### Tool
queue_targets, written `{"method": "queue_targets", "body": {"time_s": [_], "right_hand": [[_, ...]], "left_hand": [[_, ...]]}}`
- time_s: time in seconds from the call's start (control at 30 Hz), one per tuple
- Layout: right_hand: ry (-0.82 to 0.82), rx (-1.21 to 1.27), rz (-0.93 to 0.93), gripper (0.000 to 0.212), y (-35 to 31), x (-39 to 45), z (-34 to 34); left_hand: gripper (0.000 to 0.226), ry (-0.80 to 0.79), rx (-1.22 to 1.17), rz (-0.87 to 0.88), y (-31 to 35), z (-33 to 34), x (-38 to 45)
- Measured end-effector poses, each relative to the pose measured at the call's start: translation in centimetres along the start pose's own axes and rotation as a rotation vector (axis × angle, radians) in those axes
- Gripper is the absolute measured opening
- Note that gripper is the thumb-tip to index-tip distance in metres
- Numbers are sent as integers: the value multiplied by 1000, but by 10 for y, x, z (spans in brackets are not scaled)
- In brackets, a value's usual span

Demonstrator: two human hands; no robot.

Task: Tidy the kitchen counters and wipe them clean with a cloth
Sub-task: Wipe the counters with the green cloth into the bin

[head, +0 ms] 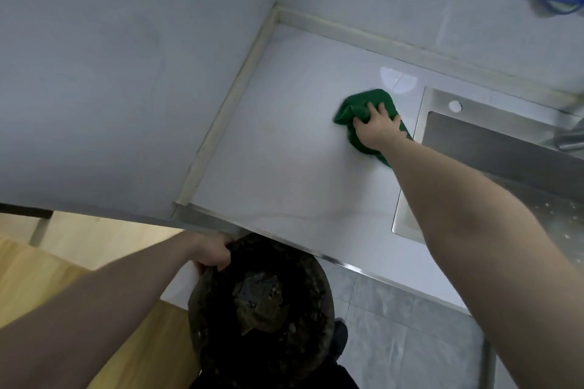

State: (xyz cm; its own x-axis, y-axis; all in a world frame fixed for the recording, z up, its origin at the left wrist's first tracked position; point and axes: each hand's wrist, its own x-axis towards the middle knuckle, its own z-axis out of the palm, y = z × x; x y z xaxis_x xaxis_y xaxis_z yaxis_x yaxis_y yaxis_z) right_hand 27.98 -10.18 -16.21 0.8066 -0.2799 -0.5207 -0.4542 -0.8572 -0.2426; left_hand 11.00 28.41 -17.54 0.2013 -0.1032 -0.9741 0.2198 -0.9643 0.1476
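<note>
The person's right hand lies palm-down with fingers spread flat on a crumpled green fabric cloth, pressing it against the glossy white kitchen counter; the cloth bunches out past the fingertips and trails back under the wrist. Being soft and limp, it will likely fold and slide under light pressure, so a flat, spread palm over its middle looks the best way to drive it, while pinching a gathered fold would do for lifting it. The polished surface probably lets it glide easily. Just to the right of that hand sits a stainless steel sink with a deep rectangular basin; speckles of what may be water or residue show on its near floor, and nothing larger can be made out in it. The left hand curls its fingers around the rim of a dark, round, crusted bowl-like vessel held below the counter's front edge; inside, toward its centre, lies dark, wet-looking debris, though what it is cannot be told. This vessel looks rigid and fairly heavy, so a one-handed hold at the rim risks tipping.
</note>
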Motion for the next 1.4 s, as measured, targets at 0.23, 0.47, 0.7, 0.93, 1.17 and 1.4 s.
{"method": "queue_targets", "body": {"time_s": [0.23,0.47,0.7,0.93,1.17,1.4], "right_hand": [[28,-141,-307,65,1,-53,40],[-22,165,-515,48,8,-180,116],[-178,405,-444,30,-1,-280,166],[15,595,-333,27,36,-284,101],[366,666,-240,19,60,-230,4],[199,347,-279,33,68,-169,-8]], "left_hand": [[57,-7,-15,17,-2,0,1],[65,-43,-96,20,-4,12,-5],[61,-33,-104,38,3,23,-12],[51,-17,-73,42,12,31,-22],[55,-25,-62,46,14,28,-19],[58,-39,-63,39,16,25,-13]]}}
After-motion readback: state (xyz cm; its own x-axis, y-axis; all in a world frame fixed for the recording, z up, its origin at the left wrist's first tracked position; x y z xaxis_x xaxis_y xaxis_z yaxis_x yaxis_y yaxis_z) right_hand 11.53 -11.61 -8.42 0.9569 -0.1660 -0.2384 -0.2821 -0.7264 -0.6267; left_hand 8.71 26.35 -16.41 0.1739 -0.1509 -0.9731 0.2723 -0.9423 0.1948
